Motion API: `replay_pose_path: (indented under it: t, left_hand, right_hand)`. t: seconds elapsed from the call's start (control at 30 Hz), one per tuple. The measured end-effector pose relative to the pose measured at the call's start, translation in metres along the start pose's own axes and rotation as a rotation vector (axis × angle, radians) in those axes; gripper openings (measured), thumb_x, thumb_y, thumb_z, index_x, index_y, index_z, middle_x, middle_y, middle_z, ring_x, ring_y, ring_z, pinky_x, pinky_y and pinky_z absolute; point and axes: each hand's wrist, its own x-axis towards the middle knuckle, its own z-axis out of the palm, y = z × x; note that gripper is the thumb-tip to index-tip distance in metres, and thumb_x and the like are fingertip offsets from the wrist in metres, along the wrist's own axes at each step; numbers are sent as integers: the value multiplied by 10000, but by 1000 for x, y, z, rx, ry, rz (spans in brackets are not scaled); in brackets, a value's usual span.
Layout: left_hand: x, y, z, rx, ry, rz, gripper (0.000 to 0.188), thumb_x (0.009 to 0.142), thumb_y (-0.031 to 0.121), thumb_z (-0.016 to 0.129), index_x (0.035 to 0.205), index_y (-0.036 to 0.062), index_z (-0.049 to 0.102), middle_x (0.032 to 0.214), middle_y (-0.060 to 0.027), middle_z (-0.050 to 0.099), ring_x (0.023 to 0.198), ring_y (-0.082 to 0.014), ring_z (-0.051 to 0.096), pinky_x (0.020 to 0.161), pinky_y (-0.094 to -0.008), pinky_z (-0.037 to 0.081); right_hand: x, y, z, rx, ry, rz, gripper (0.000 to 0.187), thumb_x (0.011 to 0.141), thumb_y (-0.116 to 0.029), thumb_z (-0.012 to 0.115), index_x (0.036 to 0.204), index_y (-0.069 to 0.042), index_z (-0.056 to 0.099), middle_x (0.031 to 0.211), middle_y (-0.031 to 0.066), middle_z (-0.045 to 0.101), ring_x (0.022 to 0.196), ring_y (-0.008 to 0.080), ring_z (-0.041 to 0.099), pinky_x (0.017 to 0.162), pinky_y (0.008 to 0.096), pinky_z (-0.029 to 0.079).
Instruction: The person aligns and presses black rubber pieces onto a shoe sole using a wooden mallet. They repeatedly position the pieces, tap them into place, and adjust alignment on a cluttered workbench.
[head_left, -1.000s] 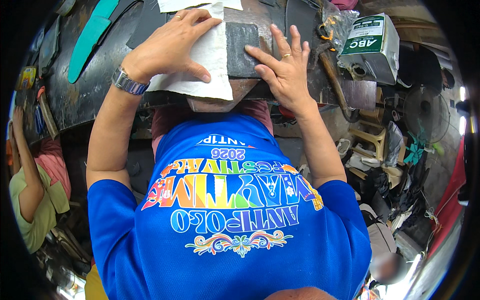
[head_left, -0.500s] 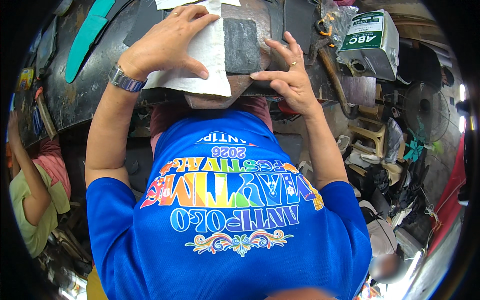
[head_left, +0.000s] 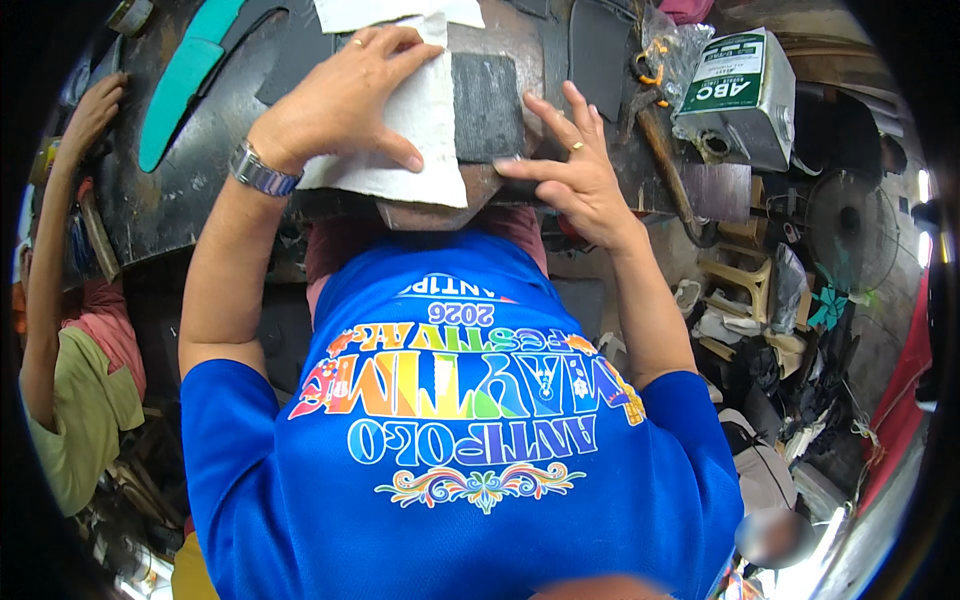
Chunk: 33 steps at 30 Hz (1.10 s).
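Note:
A white sheet (head_left: 435, 170) with frayed-looking edges lies on a worn brown block (head_left: 425, 216) at the table's near edge. My left hand (head_left: 335, 105) rests across the sheet, its fingers spread and the thumb stretched toward the right. Along the sheet's right edge lies a dark grey rectangular piece (head_left: 488, 112), flat on the block. My right hand (head_left: 585, 170) is open beside that piece, with the index fingertip at its lower right corner and the other fingers raised. Whether the sheet overlaps the dark piece is hard to tell.
Teal and black cut pieces (head_left: 185, 85) lie at the far left. On the right are a hammer (head_left: 665, 165) and a metal can (head_left: 738, 100) with a green label. A co-worker's hand (head_left: 97, 112) reaches onto the table at left. A fan (head_left: 850, 225) stands at far right.
The scene has shifted slightly downward in view. The co-worker's hand at left has moved up onto the table. My hands keep nearly the same places on the sheet and the dark piece.

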Motion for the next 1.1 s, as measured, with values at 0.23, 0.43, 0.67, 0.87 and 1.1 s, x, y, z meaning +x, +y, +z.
replay_pose_path:
  t: [0.23, 0.43, 0.67, 0.87, 1.1]
  left_hand:
    - [2, 6, -3, 24, -47, -59, 1204, 457, 428, 963, 1503, 123, 448, 1463, -133, 456, 1374, -352, 415, 1146, -440, 416]
    - [1, 5, -1, 27, -45, -55, 1224, 444, 450, 961, 1505, 120, 448, 1464, -138, 454, 1364, -358, 423, 1145, -446, 415]
    - [1, 4, -3, 22, -49, -51, 1222, 443, 479, 957, 1500, 123, 458, 1467, -133, 456, 1363, -358, 427, 1138, -456, 421]
    - [2, 6, -3, 48, -73, -74, 1233, 436, 498, 957, 1500, 129, 455, 1483, -129, 448, 1377, -354, 417, 1142, -451, 422]
    - [4, 6, -5, 62, -77, -50, 1212, 460, 485, 956, 1498, 115, 450, 1484, -140, 451, 1391, -358, 405, 1147, -451, 415]
  right_hand:
    - [38, -4, 6, 313, 354, 196, 525, 1055, -548, 382, 1321, -218, 692, 1609, 150, 360, 1547, 376, 122, 1221, 563, 80]
    - [65, -5, 32, -180, 137, 306, 626, 986, -678, 408, 1454, -292, 561, 1645, 166, 285, 1556, 396, 76, 1182, 695, 16]
    - [56, -6, 30, -435, 144, 329, 611, 980, -660, 447, 1487, -327, 519, 1657, 104, 284, 1559, 360, 91, 1192, 672, 55]
    - [37, -8, 16, -429, 97, 106, 561, 957, -624, 520, 1429, -326, 577, 1600, 108, 385, 1546, 357, 162, 1184, 689, 61]
    - [31, -13, -16, 30, 227, -28, 403, 1004, -512, 523, 1124, -235, 791, 1516, 123, 484, 1519, 352, 212, 1218, 566, 92]
